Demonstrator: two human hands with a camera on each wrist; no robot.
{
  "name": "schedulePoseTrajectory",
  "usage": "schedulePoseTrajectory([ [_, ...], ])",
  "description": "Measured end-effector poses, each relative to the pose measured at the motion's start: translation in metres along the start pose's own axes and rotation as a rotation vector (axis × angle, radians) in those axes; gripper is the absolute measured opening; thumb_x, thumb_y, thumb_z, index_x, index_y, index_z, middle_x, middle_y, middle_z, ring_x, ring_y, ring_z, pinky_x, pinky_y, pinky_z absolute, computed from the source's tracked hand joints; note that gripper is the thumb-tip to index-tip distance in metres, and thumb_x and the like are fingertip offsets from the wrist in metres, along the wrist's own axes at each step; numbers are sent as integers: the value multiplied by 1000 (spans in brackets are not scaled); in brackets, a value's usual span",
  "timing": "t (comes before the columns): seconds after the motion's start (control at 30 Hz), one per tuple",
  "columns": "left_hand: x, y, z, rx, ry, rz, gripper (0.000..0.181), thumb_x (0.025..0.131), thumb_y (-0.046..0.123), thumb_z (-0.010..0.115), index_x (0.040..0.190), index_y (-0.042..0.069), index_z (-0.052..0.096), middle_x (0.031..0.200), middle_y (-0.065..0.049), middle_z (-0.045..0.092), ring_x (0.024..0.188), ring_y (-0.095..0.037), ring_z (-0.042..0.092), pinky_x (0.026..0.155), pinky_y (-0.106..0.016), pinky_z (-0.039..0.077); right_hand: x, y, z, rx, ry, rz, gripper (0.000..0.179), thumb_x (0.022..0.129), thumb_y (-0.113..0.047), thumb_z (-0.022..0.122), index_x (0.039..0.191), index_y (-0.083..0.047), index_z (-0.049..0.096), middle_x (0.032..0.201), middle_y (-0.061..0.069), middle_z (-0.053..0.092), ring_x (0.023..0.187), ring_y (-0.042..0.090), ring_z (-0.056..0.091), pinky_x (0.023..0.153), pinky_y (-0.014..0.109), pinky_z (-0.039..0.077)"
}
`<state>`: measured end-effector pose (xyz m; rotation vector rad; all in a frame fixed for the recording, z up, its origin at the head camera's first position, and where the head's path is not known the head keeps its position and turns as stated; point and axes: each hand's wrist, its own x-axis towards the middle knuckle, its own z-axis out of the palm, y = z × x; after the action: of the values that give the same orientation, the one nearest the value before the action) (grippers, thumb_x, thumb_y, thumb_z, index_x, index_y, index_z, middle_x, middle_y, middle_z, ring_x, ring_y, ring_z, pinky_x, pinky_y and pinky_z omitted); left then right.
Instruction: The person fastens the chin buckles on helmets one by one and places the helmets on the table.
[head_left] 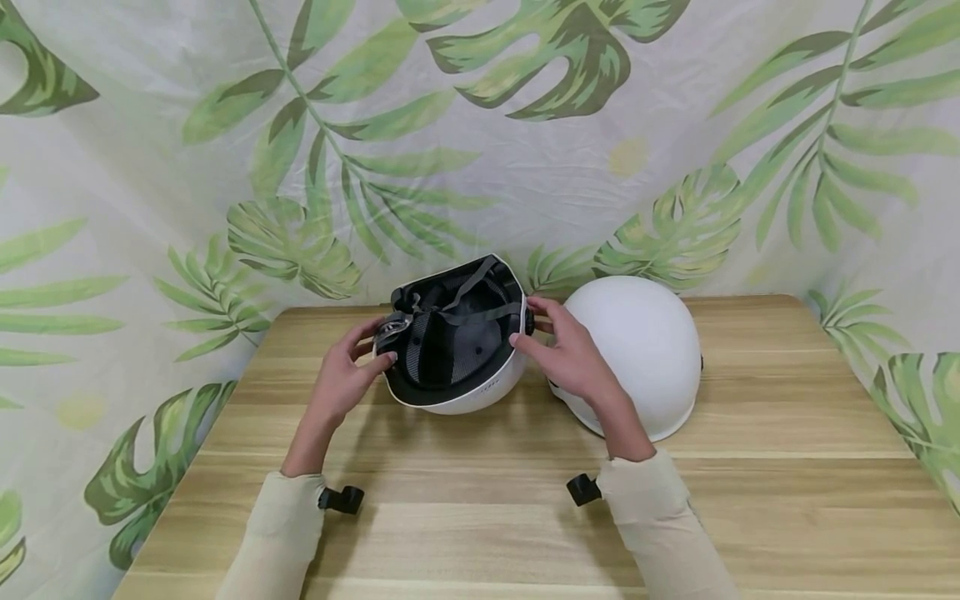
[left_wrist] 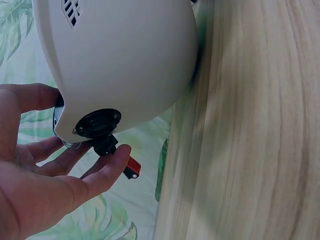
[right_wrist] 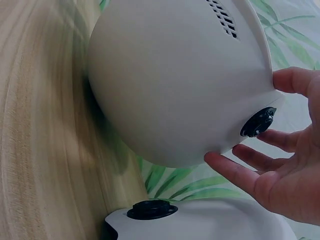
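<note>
- So the lined helmet (head_left: 457,354) sits hollow side up between my two sets of fingers. Left fingers (head_left: 358,336) pinch one side of its rim, right fingers (head_left: 551,310) lightly grip the other.
- Biggest worry imo: that shell is round and smooth underneath, so if one side lets go early, it'll probably roll or tip toward the looser fingers. Can't tell if it's touching the bench (head_left: 457,508).
- The other white helmet (head_left: 637,350) is dome up right beside my right fingers. Swing that way and I'd likely clunk them together.
- Grey straps (head_left: 483,316) lie loose across the hollow between my fingers, so they could snag.
- Red-and-black clip (left_wrist: 131,167) pokes out by my left fingertips; could catch a finger.
</note>
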<state>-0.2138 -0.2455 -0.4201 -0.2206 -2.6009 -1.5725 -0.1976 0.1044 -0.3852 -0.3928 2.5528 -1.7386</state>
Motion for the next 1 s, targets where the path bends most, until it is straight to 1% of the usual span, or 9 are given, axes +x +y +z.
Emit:
schedulePoseTrajectory([
  [0.2,-1,1,-1,-102,-36,-47,63,99,7,71,158,8,48,153,-21,51,131,-40,60,82,-22,60,-1,0,0,16,27,-13,67,101,-26,69,160,-8,42,161,14,45,146,39,48,110,55,50],
  [0.33,-1,1,-1,-151,-50,-60,66,99,6,71,159,8,45,155,-20,49,130,-38,60,81,-24,62,-1,1,0,23,25,-5,68,101,-22,70,161,-8,42,160,15,46,146,39,48,109,55,51],
  [0.43,-2,3,-5,-114,-26,-42,68,98,5,72,160,6,44,156,-21,49,133,-40,58,80,-20,60,-1,1,-1,24,-8,1,69,99,-19,72,160,-7,43,156,16,50,143,39,51,105,52,54],
  [0.57,-4,6,-13,-38,16,-2,70,96,5,73,160,6,44,157,-21,50,138,-43,56,82,-11,53,-1,2,-1,19,-70,-11,68,97,-15,74,158,-5,45,151,18,53,139,40,56,102,49,56],
  [0.63,-4,8,-17,-15,26,12,71,96,5,73,161,7,44,159,-20,48,140,-44,54,83,-9,51,0,4,0,0,-90,-22,67,98,-15,74,157,-4,46,152,19,52,139,40,56,104,49,56],
  [0.77,-4,9,-19,21,34,9,74,98,11,74,163,12,41,167,-12,41,145,-41,50,84,-9,49,0,5,0,-40,-96,-31,68,99,-17,73,159,-3,43,158,20,45,144,42,50,110,53,51],
  [0.83,-4,9,-20,13,28,-2,76,98,14,74,165,14,38,169,-10,37,147,-40,48,86,-9,48,0,6,0,-47,-87,-34,69,99,-17,72,160,-3,42,161,20,41,145,43,48,112,56,49],
  [0.9,-3,8,-20,-8,15,-12,77,99,16,74,166,14,35,169,-12,35,148,-41,46,88,-9,48,1,6,1,-44,-77,-34,70,99,-17,72,160,-3,41,162,21,39,146,44,46,112,57,48],
  [1.0,-3,6,-21,-84,-16,-26,78,101,15,71,167,11,31,168,-17,37,144,-39,50,88,-12,51,1,8,2,-38,-72,-29,70,100,-17,71,161,-3,40,164,21,37,148,45,44,114,59,46],
])
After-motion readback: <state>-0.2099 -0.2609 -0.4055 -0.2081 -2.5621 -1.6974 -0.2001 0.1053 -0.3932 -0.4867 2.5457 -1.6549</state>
